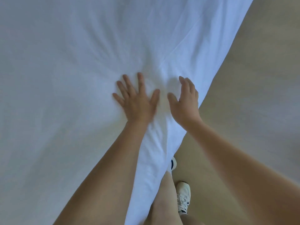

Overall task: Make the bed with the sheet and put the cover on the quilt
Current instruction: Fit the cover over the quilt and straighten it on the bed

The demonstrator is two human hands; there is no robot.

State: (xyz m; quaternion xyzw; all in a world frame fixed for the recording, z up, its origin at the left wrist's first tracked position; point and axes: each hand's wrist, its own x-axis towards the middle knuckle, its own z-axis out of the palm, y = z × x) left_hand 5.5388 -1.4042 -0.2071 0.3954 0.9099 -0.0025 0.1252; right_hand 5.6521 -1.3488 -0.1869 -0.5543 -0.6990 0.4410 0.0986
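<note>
- Sweep your left hand (136, 101) outward through the creases (146, 62) fanning just beyond its fingers (140, 82), and draw the slack in the sheet (73, 54) toward the edge beside your right hand (185, 101).
- Left fingers lie spread wide and flat on the sheet, holding nothing.
- Right fingers are straight and close together, hand tilted on edge; whether it touches the sheet is unclear.
- Both arms reach forward.

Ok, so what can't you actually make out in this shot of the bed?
Head view only:
- Mattress and frame: covered by the white fabric sheet.
- Sheet's corners: cut off by the picture edges.
- One white sneaker with a dark stripe: mostly behind the sheet's hanging edge.
- Right hand: motion blur hides whether its fingers touch the sheet.
</note>
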